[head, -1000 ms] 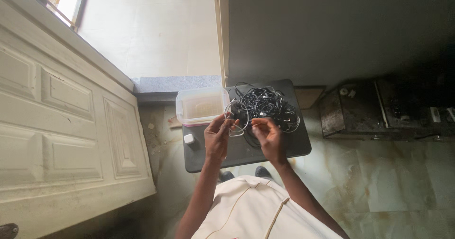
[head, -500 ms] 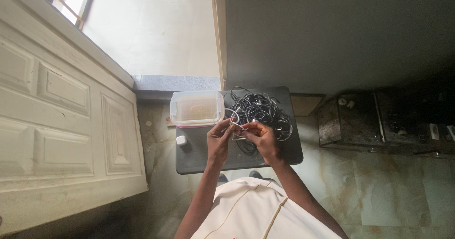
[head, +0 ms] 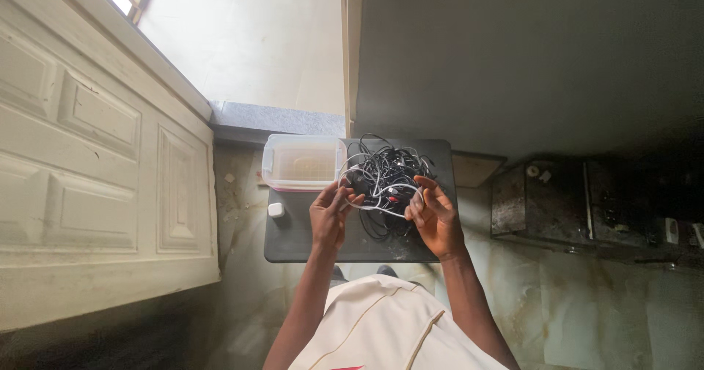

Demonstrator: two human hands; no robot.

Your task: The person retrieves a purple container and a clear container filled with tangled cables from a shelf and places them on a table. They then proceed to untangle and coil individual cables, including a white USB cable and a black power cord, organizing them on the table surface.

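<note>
A tangled heap of black and white cables (head: 387, 173) lies on a small dark table (head: 293, 242). My left hand (head: 330, 216) pinches a white cable at the heap's left side. My right hand (head: 434, 216) grips strands at the right side. Between the two hands a white loop is stretched. A clear plastic tub with a pink rim (head: 304, 162) stands at the table's back left corner. A small white plug-like block (head: 276, 209) lies on the table to the left of my left hand.
A cream panelled door (head: 95, 172) fills the left side. A grey stone sill (head: 279, 117) runs behind the table. Dark, dusty boxes (head: 587, 201) stand on the marble floor to the right.
The hands have moved slightly apart, pulling a white cable loop out of the heap. The view has shifted so the table sits lower in the frame.
</note>
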